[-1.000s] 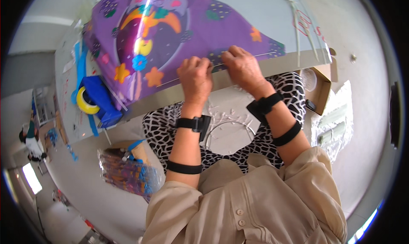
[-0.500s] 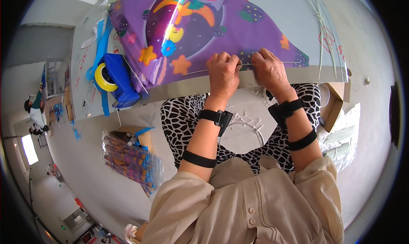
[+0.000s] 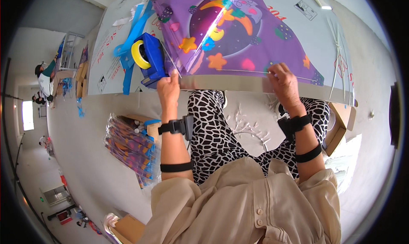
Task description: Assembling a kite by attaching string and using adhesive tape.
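Observation:
A purple plastic sheet (image 3: 238, 43) printed with a moon, stars and flowers lies on the table. A thin white rod (image 3: 247, 70) runs along its near edge. My right hand (image 3: 284, 85) is over that edge, fingers curled in a pinch on the rod. Farther left, my left hand (image 3: 168, 90) is at the sheet's near left corner, beside a blue tape dispenser (image 3: 154, 52) with a yellow roll (image 3: 139, 54). Its fingers are closed, and what they hold is hidden. Another thin rod (image 3: 171, 61) slants above its fingertips.
Blue strips (image 3: 129, 48) lie left of the dispenser on the panel-topped table (image 3: 108, 69). Pale thin rods (image 3: 338, 56) rest at the right. Below are a clear bag of purple printed pieces (image 3: 130, 148) and a cardboard box (image 3: 341, 127). A person (image 3: 44, 80) stands far left.
My left hand has left the middle of the near edge and moved left to the corner beside the dispenser. My right hand stays at the rod. The view has shifted, moving the table rightward.

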Demonstrator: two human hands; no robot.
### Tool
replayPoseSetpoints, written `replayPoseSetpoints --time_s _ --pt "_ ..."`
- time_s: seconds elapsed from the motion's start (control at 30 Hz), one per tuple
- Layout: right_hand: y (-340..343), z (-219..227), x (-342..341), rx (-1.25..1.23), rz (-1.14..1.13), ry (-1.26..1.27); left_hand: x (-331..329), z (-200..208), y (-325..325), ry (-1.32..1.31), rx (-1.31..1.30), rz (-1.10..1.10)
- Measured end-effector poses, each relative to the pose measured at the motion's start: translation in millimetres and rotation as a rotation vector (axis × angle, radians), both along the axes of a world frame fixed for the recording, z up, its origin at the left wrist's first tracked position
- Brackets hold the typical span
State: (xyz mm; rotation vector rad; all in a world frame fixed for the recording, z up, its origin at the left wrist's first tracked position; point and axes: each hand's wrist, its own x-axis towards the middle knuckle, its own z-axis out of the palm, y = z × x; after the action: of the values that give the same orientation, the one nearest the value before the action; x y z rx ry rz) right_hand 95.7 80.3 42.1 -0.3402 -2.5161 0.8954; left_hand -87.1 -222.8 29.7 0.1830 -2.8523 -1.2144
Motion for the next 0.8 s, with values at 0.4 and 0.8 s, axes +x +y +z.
replayPoseSetpoints --time_s 0.4,0.8 --pt "-144 6 -44 -0.664 0.335 -0.117 114 45 18 -0.319 0.897 -0.111" --pt "-208 48 26 -1.434 0.319 -0.431 142 55 -63 0.006 0.836 0.078"
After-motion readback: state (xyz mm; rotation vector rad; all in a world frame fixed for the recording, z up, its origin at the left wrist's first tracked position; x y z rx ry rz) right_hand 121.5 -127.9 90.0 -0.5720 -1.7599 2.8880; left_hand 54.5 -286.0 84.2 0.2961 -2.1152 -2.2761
